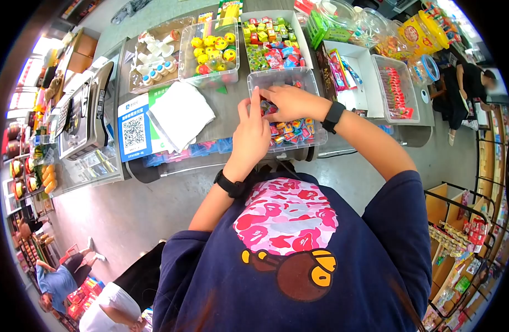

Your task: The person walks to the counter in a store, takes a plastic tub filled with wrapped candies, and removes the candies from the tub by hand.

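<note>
left hand (250,135): one, at the left side of a clear bin (321,135), index finger extended, others bent; whether it held anything could not be told. right hand (293,105): one, reached into the bin, fingers bent downward; its hold was likewise hidden. contents: small wrapped sweets (293,133), multicoloured. bin position: front edge of the grey counter (228,113). behind: white carton (304,41) of boxed and bagged sweets. right: open white box (365,100), few packets inside. left: white sheet (180,115), partly over a qr-code sign (134,133); farther off, a scale (86,113).
</note>
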{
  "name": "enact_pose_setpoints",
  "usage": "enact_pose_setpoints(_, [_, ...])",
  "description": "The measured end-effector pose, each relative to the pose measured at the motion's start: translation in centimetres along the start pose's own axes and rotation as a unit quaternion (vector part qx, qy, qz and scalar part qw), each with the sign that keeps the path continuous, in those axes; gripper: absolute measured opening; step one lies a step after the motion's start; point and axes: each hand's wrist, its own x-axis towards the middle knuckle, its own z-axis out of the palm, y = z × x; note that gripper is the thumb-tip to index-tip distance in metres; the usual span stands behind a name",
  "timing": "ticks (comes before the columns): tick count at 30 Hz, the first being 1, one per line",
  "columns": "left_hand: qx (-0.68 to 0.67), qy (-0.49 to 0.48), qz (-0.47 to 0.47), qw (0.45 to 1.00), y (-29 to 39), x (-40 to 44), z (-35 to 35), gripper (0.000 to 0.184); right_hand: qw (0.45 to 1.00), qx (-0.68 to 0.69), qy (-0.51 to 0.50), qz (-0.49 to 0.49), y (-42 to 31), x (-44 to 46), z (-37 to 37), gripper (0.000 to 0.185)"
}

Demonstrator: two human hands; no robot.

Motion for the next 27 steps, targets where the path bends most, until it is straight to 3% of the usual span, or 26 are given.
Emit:
enact_pose_setpoints(3, [0.009,0.001,-0.011,1.000,0.1,0.0,-0.1,0.067,1.000,-0.003,-0.031,-0.005,-0.8,-0.1,-1.0,0.071])
enact_pose_setpoints(6, [0.009,0.000,-0.017,1.000,0.2,0.1,-0.1,0.066,0.995,0.042,-0.078,0.053,-1.4,-0.5,-1.5,0.065])
enact_pose_setpoints(11, [0.004,0.001,-0.023,1.000,0.1,0.0,-0.1,0.067,0.996,0.088,0.008,0.004,-0.9,-2.0,-0.6,0.036])
enact_pose_setpoints(16, [0.004,0.033,0.047,0.998,-0.8,0.1,0.5,0.067,0.997,0.060,0.048,-0.008,-2.7,-4.1,-2.4,0.028])
enact_pose_setpoints(20, [-0.053,0.005,0.019,0.998,-0.4,0.2,0.3,0.059,0.995,0.003,0.099,-0.009,-2.3,-5.2,-2.1,0.024])
enact_pose_setpoints(23, [-0.079,0.045,0.098,0.991,-0.9,0.7,0.3,0.053,0.988,-0.073,0.134,0.007,-1.8,-5.9,-2.1,0.025])
enact_pose_setpoints(25, [-0.022,0.105,0.111,0.988,-2.3,1.0,-0.9,0.048,0.987,-0.068,0.147,0.004,-1.2,-6.4,-2.0,0.026])
enact_pose_setpoints(27, [0.170,0.199,0.127,0.957,-4.6,1.3,-2.8,0.049,0.984,-0.047,0.172,0.007,-1.0,-6.9,-2.1,0.029])
